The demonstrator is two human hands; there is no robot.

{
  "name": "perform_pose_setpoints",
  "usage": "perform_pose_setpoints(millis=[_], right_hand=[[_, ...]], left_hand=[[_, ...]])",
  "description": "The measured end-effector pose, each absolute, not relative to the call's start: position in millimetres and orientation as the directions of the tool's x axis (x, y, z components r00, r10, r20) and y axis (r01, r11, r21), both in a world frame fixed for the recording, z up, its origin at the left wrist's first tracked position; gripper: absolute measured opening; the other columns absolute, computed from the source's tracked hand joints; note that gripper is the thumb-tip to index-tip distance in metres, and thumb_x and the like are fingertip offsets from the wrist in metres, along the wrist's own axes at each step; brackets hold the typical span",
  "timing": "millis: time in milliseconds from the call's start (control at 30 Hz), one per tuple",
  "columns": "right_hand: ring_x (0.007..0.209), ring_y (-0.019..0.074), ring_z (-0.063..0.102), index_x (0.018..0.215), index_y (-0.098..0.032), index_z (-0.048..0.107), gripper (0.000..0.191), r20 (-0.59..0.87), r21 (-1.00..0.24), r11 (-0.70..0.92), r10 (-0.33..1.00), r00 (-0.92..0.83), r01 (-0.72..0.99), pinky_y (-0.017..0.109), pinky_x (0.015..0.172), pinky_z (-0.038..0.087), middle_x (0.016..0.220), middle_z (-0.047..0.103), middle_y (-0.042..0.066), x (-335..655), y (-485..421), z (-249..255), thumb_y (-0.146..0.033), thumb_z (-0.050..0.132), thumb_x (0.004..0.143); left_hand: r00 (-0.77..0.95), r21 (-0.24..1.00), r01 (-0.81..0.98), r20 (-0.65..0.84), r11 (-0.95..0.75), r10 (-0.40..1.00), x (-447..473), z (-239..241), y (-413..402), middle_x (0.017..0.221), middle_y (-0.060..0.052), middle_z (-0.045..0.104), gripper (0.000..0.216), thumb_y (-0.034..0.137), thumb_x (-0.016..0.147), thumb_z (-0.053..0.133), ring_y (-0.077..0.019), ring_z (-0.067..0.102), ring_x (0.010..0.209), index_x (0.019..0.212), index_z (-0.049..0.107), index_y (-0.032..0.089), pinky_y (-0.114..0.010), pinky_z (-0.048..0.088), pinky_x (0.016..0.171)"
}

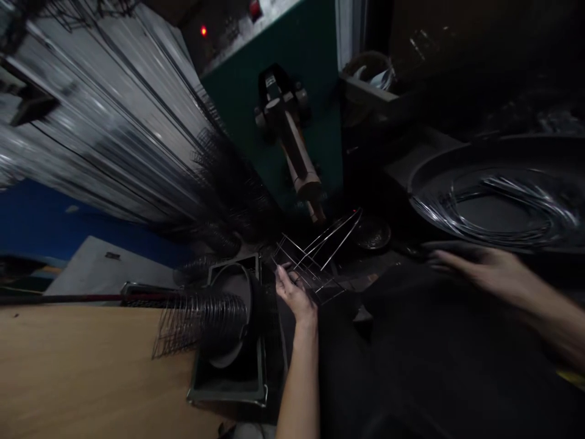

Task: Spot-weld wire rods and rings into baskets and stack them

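Note:
My left hand [295,292] is closed on the lower left side of a bent wire rack [313,256], made of thin metal rods welded together. The rack tilts upward, its far end just right of the tip of a copper-coloured machine arm [297,149]. Over on the right, my right hand [479,268] is near the front rim of a big dark basin [414,183]. Its fingers stretch leftward, a little blurred and dark at the tips, and I see nothing held in them. Loops of wire [516,210] lie inside that basin.
The arm juts from a green machine housing [247,91]. At left, a stack of wire pieces [201,320] hangs on a rod beside a green metal frame [228,396] and a wooden board [91,366]. Long blurred rods [114,91] fill the upper left. A small dish [372,235] sits behind the rack.

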State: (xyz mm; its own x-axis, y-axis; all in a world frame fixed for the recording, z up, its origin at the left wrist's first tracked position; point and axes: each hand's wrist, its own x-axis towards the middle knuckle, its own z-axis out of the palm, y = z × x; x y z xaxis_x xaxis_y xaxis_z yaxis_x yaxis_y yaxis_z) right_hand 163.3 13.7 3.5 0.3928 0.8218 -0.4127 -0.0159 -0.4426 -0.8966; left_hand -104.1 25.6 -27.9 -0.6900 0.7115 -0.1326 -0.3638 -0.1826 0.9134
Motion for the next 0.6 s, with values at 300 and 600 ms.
perform_pose_setpoints(millis=[300,600], right_hand=[[0.052,0.0096,0.060,0.068,-0.012,0.070,0.019,-0.390,-0.883,-0.331,0.912,0.127,-0.333,0.013,0.046,0.051,0.062,0.066,0.004,52,68,21,-0.023,0.085,0.062],[0.059,0.0085,0.063,0.070,-0.012,0.072,0.014,-0.516,-0.756,-0.436,0.856,0.036,-0.489,0.009,0.049,0.049,0.069,0.068,0.005,37,71,29,-0.017,0.083,0.064]], left_hand=[[-0.699,0.902,-0.402,-0.191,-0.157,0.689,-119,-29,28,0.047,0.012,0.021,0.045,0.060,0.073,0.065,-0.0026,0.016,0.039,0.081,0.056,0.016,-0.017,0.011,0.039],[-0.707,0.896,-0.433,-0.266,-0.103,0.656,-127,-41,38,0.048,0.012,0.027,0.057,0.069,0.062,0.068,-0.0025,0.022,0.040,0.068,0.043,0.018,-0.016,0.018,0.038]])
